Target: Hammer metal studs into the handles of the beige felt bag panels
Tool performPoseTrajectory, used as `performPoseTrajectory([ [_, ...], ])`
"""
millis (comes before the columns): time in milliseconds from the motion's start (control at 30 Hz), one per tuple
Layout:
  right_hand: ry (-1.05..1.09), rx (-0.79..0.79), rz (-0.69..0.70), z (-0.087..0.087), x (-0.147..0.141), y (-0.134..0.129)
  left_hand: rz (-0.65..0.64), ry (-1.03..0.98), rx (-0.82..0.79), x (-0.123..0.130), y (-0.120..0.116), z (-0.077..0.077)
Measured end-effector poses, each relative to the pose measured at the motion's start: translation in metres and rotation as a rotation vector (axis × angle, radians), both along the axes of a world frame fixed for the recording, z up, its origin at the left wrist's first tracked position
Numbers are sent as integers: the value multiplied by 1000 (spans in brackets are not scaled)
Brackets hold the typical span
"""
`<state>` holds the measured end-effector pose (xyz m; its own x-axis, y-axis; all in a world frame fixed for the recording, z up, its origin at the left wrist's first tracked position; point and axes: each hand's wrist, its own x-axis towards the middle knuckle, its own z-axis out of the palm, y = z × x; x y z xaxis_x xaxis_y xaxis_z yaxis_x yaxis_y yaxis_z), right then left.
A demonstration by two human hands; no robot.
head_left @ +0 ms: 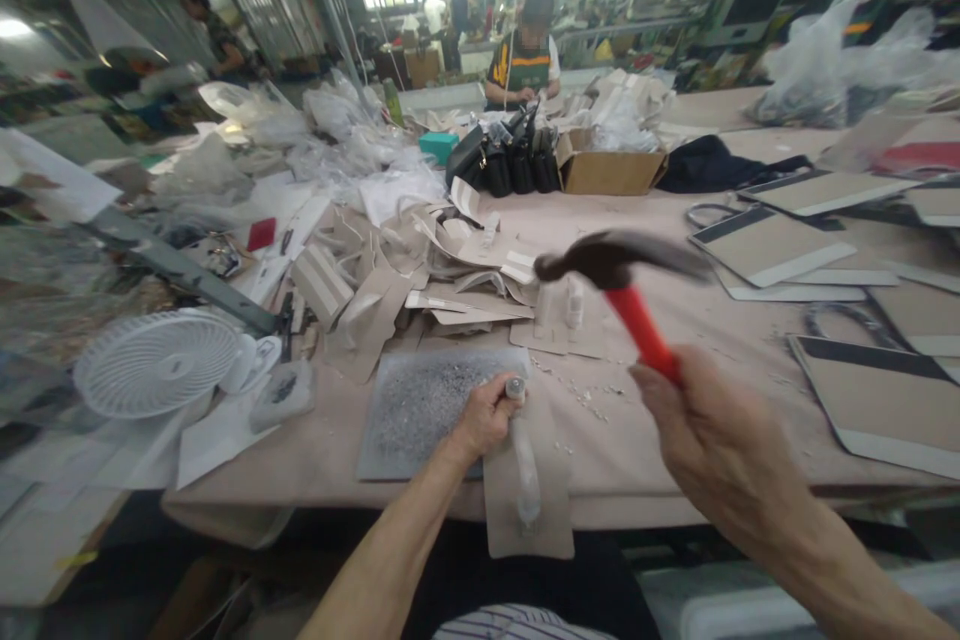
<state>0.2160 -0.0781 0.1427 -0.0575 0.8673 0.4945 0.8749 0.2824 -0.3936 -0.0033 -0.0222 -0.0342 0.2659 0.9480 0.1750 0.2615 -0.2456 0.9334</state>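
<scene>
My right hand (697,410) is wrapped round the red handle of a claw hammer (641,320), raised above the table at the right of centre. Its dark head is smeared by motion. Lower and to the left, my left hand (487,415) grips a short metal punch (515,387) that stands upright, its round top showing. Under the punch lies a beige panel (551,480) with a pale strap along it, hanging partly over the table's front edge. A grey, pitted board (420,410) lies beneath my left hand. Where the punch's tip meets the panel is hidden.
Beige pieces (375,310) are heaped behind the board. A white fan (157,365) lies at left. Flat panels (885,390) are spread at right. Black bags (517,160) and a cardboard box (611,170) stand farther back. A person (525,60) sits across the table.
</scene>
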Motion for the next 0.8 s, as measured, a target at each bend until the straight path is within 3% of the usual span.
performPoseTrajectory([
  [67, 91, 97, -135, 0, -5, -3, 4, 3, 7, 0, 0, 0],
  [133, 90, 84, -106, -20, -9, -7, 11, 5, -4, 0, 0, 1],
  [233, -62, -103, 113, -61, -4, -12, 16, 5, -26, 1, -1, 3],
  [300, -185, -293, 159, -78, 5, -12, 9, -6, -28, 1, -2, 4],
  [400, -270, -523, 108, -90, 23, -10, 11, -21, -32, 2, -2, 3],
  [567, -248, -711, -56, -125, 52, -1, 28, -66, -68, 1, -1, -2],
  [633, -308, -646, -122, -138, 54, 3, 40, -117, -97, 2, -1, -4],
  [700, -321, -456, -88, -140, 42, 3, 66, -186, -139, 3, 0, -4],
  [800, -247, -275, 233, -130, -2, -8, 128, -294, -195, 7, 1, -5],
])
